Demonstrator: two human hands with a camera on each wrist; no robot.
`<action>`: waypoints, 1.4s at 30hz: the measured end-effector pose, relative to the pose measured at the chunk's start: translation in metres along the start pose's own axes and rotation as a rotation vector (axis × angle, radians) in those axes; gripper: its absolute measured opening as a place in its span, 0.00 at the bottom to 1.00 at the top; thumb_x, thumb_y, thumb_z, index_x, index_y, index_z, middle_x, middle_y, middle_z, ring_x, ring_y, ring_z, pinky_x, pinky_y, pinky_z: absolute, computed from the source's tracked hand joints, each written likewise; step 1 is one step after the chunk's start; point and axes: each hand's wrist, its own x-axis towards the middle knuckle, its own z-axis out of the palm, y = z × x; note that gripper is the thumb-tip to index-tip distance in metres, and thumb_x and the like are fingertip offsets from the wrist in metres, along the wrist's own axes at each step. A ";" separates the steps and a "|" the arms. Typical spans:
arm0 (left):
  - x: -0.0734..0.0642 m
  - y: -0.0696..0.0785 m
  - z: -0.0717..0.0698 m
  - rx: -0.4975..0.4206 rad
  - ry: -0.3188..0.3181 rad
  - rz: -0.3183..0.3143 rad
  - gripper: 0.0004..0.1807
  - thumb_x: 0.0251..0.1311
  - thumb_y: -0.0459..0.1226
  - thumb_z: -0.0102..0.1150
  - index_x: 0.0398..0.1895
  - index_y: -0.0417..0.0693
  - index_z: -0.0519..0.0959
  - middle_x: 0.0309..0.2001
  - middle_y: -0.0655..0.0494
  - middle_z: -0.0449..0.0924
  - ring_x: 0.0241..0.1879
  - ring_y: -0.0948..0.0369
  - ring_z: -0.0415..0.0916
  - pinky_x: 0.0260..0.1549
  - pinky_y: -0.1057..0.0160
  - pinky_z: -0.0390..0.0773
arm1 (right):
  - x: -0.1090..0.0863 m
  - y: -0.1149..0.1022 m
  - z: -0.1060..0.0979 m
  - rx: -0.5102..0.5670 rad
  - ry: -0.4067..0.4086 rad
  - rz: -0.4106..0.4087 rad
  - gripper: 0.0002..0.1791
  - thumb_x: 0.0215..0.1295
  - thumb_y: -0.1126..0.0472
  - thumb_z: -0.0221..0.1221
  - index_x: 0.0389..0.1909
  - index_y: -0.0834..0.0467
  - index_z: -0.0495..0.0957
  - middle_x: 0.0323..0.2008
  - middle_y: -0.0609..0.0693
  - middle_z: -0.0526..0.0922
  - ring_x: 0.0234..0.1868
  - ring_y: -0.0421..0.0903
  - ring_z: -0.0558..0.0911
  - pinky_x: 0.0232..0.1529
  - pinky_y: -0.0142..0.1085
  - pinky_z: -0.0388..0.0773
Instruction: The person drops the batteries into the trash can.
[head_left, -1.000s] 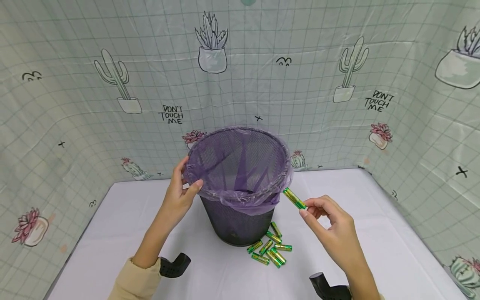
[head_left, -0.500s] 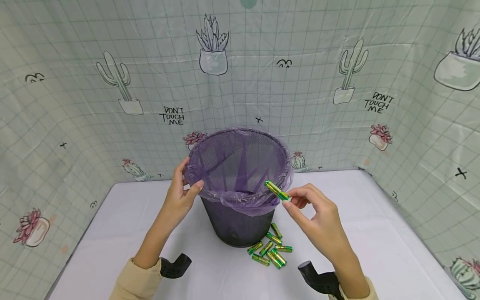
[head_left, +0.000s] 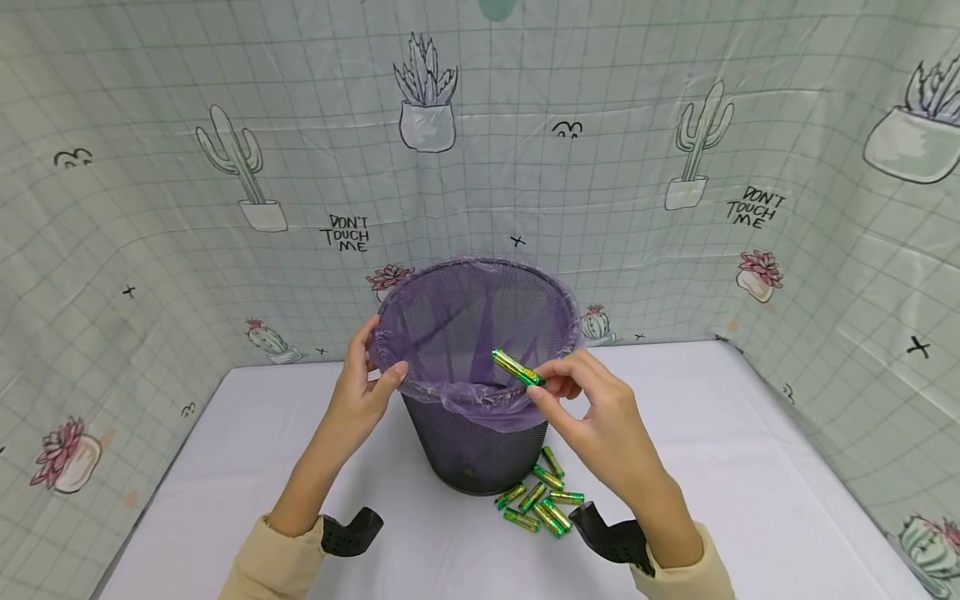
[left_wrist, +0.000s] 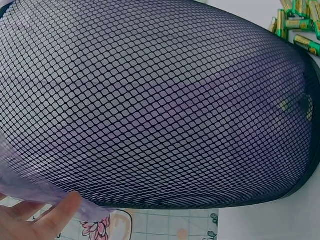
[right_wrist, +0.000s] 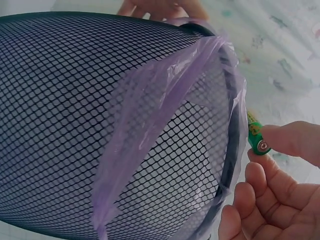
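Note:
A black mesh waste bin (head_left: pixel 472 454) stands mid-table, lined with a thin purple bag (head_left: pixel 491 412) folded over its rim. My left hand (head_left: pixel 360 387) holds the bin's left rim, thumb over the bag and fingers around the outside. Between thumb and fingertips of my right hand (head_left: pixel 600 417) is a green and gold battery (head_left: pixel 516 367), pinched by one end, its far end over the bin's opening. In the right wrist view, the battery's flat metal end (right_wrist: pixel 262 146) faces the camera, close beside the rim. Green and gold patches (left_wrist: pixel 284 105) show through the mesh near the base.
Several matching batteries (head_left: pixel 521 520) lie loosely heaped on the white tabletop (head_left: pixel 300 400), right by the bin's base. Behind and at both sides hangs a gridded cloth (head_left: pixel 480 192) printed with cacti. Each wrist wears a black camera mount (head_left: pixel 352 533).
My right hand has moved left and slightly up with the battery, from beside the bin to over its opening. The left hand keeps its hold on the rim.

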 end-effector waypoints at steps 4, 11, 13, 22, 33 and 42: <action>0.000 0.000 0.000 0.001 -0.001 0.000 0.39 0.64 0.38 0.48 0.73 0.44 0.39 0.66 0.38 0.51 0.61 0.42 0.62 0.51 0.46 0.70 | 0.008 -0.001 0.002 -0.027 -0.021 -0.018 0.08 0.54 0.69 0.63 0.35 0.60 0.77 0.29 0.43 0.73 0.31 0.37 0.71 0.34 0.25 0.69; 0.000 -0.001 -0.001 -0.001 -0.001 0.003 0.39 0.64 0.39 0.47 0.73 0.44 0.39 0.66 0.38 0.51 0.61 0.43 0.62 0.51 0.47 0.70 | 0.020 -0.004 0.007 -0.048 -0.069 -0.041 0.08 0.55 0.68 0.62 0.36 0.61 0.78 0.29 0.45 0.72 0.31 0.38 0.72 0.32 0.29 0.73; 0.000 -0.001 -0.001 0.001 -0.001 0.003 0.39 0.64 0.39 0.48 0.73 0.44 0.40 0.66 0.38 0.52 0.61 0.43 0.62 0.51 0.47 0.70 | 0.023 -0.006 0.009 -0.060 -0.085 -0.053 0.07 0.56 0.67 0.62 0.36 0.61 0.78 0.29 0.45 0.72 0.32 0.38 0.71 0.33 0.28 0.73; 0.000 0.000 0.000 0.004 -0.008 0.008 0.38 0.65 0.38 0.47 0.73 0.44 0.40 0.66 0.38 0.51 0.60 0.43 0.62 0.50 0.47 0.70 | 0.029 -0.010 0.020 -0.125 -0.147 -0.116 0.05 0.59 0.63 0.61 0.36 0.59 0.79 0.27 0.44 0.73 0.32 0.39 0.70 0.37 0.33 0.65; 0.001 0.001 0.000 -0.002 -0.011 0.004 0.39 0.65 0.38 0.47 0.73 0.44 0.40 0.66 0.39 0.52 0.59 0.45 0.63 0.49 0.48 0.71 | 0.031 -0.012 0.032 -0.160 -0.170 -0.179 0.06 0.58 0.62 0.61 0.35 0.58 0.83 0.29 0.43 0.78 0.33 0.39 0.70 0.38 0.35 0.61; -0.001 0.001 -0.001 0.011 -0.005 0.003 0.38 0.65 0.37 0.47 0.73 0.44 0.40 0.65 0.39 0.53 0.58 0.45 0.63 0.48 0.49 0.71 | 0.028 -0.009 0.033 -0.132 -0.152 -0.203 0.05 0.58 0.64 0.61 0.34 0.58 0.84 0.29 0.43 0.79 0.33 0.39 0.71 0.37 0.34 0.61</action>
